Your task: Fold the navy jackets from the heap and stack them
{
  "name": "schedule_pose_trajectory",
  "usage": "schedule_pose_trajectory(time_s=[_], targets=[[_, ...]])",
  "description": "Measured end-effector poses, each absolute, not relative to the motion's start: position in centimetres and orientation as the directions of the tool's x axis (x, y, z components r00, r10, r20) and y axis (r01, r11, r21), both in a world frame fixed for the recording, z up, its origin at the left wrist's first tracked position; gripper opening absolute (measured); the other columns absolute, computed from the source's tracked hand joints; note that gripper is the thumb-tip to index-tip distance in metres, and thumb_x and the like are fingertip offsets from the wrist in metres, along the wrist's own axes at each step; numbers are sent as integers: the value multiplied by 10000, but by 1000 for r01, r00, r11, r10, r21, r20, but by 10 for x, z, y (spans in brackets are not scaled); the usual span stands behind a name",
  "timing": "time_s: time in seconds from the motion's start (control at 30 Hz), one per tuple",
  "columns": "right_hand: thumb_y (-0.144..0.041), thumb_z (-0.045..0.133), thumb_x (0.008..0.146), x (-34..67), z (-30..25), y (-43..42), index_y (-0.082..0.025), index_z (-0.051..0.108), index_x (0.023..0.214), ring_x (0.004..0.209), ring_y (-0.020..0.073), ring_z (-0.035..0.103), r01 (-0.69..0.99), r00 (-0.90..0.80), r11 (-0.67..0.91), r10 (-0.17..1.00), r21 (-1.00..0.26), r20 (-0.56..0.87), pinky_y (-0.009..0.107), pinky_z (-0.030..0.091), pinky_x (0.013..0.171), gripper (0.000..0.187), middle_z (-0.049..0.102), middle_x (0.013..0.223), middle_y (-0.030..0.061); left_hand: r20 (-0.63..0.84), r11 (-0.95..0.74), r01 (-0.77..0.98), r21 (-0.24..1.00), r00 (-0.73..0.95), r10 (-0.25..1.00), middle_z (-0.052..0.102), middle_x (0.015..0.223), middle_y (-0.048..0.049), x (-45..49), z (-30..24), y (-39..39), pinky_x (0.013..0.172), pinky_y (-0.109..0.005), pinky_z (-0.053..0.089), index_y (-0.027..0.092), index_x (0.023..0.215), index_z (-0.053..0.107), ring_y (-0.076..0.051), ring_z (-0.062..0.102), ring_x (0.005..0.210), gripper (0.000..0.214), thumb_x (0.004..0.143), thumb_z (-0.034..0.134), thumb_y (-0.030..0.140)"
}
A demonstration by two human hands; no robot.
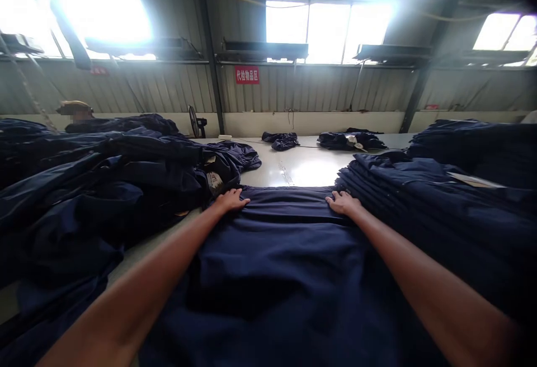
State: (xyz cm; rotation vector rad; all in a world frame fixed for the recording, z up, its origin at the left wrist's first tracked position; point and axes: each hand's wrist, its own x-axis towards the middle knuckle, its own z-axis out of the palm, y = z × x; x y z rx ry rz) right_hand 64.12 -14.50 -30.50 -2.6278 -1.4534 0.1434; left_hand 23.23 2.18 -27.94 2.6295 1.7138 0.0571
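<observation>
Navy workwear heap (84, 199) left on desk (293, 170); left hand (230, 200) flat, fingers spread, released, on far end of navy garment (277, 266), long axis running forward from person; right hand (344, 203) likewise open; folded navy stack (436, 216) right.

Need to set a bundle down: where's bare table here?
Bare white tabletop shows beyond the navy garment under the left hand and right hand, between the rumpled left heap and the folded right stack, running back toward the far bundles. Both sides are crowded.
</observation>
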Motion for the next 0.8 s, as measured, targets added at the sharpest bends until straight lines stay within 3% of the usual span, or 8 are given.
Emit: schedule_pose_trajectory(time_s=[0.1,0.2,0.27,0.47,0.67,0.8], targets=[[-683,330,1005,646,-292,-132,-167,529,1543,1509,436,390,839,526,-522,850,-158,-16,640,280,1208,772,426,1630,241,62,-435,900,9,434,899,474,1618,-182,238,-267,30,1205,-506,362,213,1527,541,-366,427,1505,704,975,462,643],[-642,220,1040,648,-299,-123,-174,426,1613,1584,379,261,847,513,-504,858,-170,13,590,183,1271,767,293,1715,193,79,-460,887,30,457,886,435,1662,-109,237,-277,33,1238,-478,319,246,1550,510,-282,381,1544,610,1079,230,513],[-631,183,1048,649,-312,-121,-180,349,1652,1613,349,185,849,509,-499,861,-175,13,577,105,1294,772,209,1751,161,80,-458,888,50,453,888,377,1696,-94,234,-290,34,1264,-472,277,230,1593,448,-248,345,1566,630,1093,168,492],[-665,161,1042,657,-326,-115,-194,283,1678,1626,353,121,855,498,-492,867,-164,-1,616,39,1288,801,118,1770,149,95,-446,891,90,438,894,266,1737,-95,231,-308,37,1308,-492,149,192,1641,365,-252,239,1611,712,1070,220,592],[-517,101,1082,653,-320,-110,-213,326,1662,1631,297,126,879,460,-451,888,-157,26,573,70,1300,692,174,1767,113,107,-441,891,111,430,896,271,1737,-80,230,-304,41,1314,-514,89,220,1638,378,-258,211,1619,669,1072,272,561],[-506,104,1086,652,-320,-105,-229,383,1637,1621,316,172,885,446,-433,894,-169,44,598,104,1293,677,231,1753,108,121,-442,889,118,429,895,311,1724,-88,227,-304,43,1308,-547,105,223,1629,382,-280,248,1607,651,1075,295,553]])
